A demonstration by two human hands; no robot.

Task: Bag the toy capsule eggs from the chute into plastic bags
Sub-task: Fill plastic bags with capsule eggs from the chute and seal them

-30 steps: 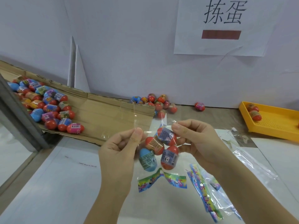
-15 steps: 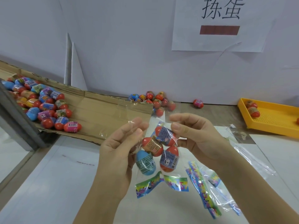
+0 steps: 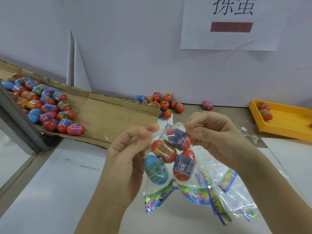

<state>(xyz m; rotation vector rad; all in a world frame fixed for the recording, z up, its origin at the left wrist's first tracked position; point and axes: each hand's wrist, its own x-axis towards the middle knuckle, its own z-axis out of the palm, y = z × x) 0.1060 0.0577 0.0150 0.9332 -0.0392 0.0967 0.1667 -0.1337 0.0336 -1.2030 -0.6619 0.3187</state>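
A clear plastic bag [image 3: 162, 191] with a colourful printed strip hangs between my hands above the white table. It holds several capsule eggs: a blue egg [image 3: 156, 169] at lower left and red eggs [image 3: 184, 166] around it. My left hand [image 3: 128, 154] pinches the bag's top left edge. My right hand [image 3: 214, 132] pinches its top right edge. More eggs [image 3: 49, 107] lie piled on the cardboard chute [image 3: 108, 115] at the left.
Spare printed bags [image 3: 222, 196] lie on the table under my right wrist. A small heap of loose eggs [image 3: 163, 102] sits by the wall, with one egg [image 3: 208, 105] apart. A yellow tray [image 3: 287, 122] holding two eggs stands at the right.
Both hands have drawn closer together at the bag's mouth, bunching its top, and the bag has lifted slightly. The view has tilted a little downward.
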